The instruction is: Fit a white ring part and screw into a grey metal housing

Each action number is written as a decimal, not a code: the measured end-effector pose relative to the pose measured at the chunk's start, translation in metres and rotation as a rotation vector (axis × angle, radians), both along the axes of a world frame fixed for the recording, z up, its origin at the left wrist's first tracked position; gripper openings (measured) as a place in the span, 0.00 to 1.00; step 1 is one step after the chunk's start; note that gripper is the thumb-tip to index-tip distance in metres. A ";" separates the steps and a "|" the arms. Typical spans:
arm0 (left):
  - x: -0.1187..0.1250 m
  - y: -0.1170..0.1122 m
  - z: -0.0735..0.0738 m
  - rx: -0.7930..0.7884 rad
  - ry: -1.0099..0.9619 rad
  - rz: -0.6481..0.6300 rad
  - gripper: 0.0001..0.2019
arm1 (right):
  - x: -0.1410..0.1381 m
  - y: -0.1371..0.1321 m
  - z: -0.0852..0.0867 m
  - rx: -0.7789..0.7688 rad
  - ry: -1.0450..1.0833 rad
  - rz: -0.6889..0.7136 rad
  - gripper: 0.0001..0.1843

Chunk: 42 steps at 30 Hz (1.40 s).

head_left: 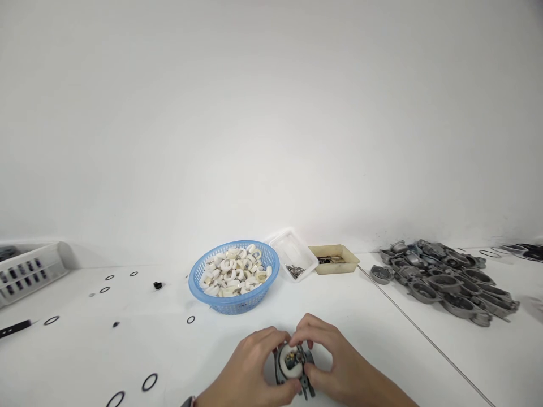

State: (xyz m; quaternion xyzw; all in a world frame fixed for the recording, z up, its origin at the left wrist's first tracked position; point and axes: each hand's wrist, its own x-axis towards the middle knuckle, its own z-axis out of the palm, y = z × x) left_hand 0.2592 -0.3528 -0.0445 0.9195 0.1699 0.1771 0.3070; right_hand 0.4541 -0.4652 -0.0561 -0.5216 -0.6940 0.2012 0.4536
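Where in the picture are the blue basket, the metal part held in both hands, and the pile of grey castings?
blue basket [199, 277]: head view, left rim.
metal part [292, 362]: head view, round pale centre.
pile of grey castings [449, 280]: head view, middle of heap.

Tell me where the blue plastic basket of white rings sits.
In the head view, the blue plastic basket sits centre table, beyond both hands, left of the clear plastic tray.

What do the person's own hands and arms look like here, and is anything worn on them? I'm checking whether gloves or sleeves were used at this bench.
Both hands are bare, with no gloves. The left hand and right hand show no rings that can be made out. No sleeves reach the visible forearms. At the left wrist, a small dark edge of a band, perhaps a watch, peeks in at the picture's bottom edge.
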 end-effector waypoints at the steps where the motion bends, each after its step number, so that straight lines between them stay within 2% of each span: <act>1: 0.000 0.000 0.000 0.000 0.002 0.003 0.15 | 0.000 0.000 0.000 -0.003 0.003 0.000 0.30; 25: 0.000 0.000 0.002 -0.012 -0.005 -0.005 0.14 | -0.001 0.000 -0.001 0.002 -0.002 -0.006 0.30; 32: -0.001 -0.001 0.002 -0.008 -0.006 -0.001 0.14 | -0.001 -0.004 0.006 -0.049 0.025 0.018 0.33; 36: -0.004 0.008 -0.001 -0.021 -0.115 -0.002 0.08 | -0.003 -0.007 0.013 -0.136 0.046 0.066 0.39; 39: -0.006 0.017 -0.004 -0.071 -0.208 0.016 0.16 | -0.005 -0.007 0.010 -0.157 0.007 0.076 0.43; 42: -0.006 0.024 -0.007 -0.098 -0.230 0.046 0.18 | -0.007 -0.003 0.003 -0.108 -0.033 0.045 0.44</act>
